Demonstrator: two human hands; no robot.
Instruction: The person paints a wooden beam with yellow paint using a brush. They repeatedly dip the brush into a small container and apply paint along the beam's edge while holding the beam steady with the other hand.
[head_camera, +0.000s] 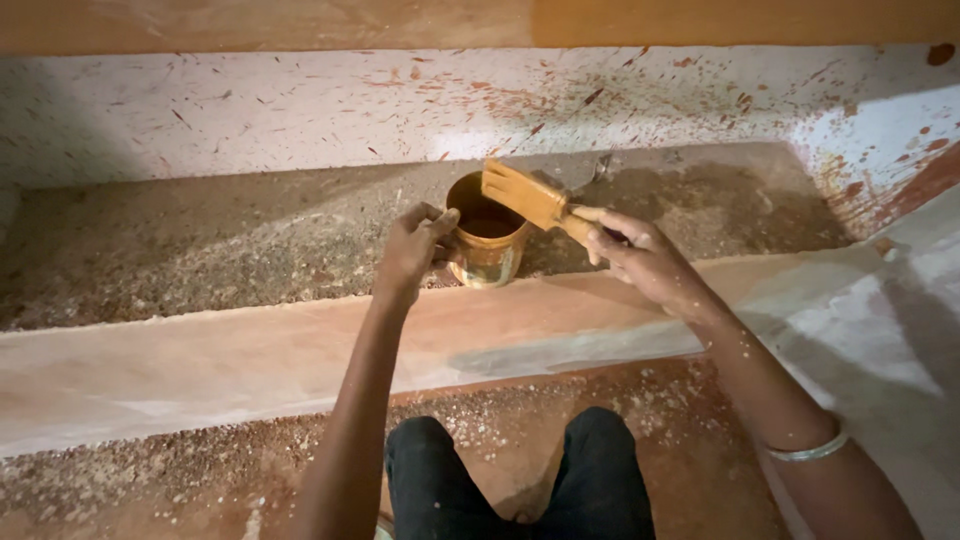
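Observation:
A small metal cup coated in orange-brown paint stands on a gritty concrete step, with dark paint inside it. My left hand grips the cup's left side. My right hand holds a flat paintbrush by its handle. The brush's orange-stained bristles rest over the cup's rim, pointing up and left.
The step's riser below the cup is a pale orange-painted band. The white wall behind is speckled with orange paint drops. My dark-trousered knees are at the bottom. A silver bangle circles my right wrist.

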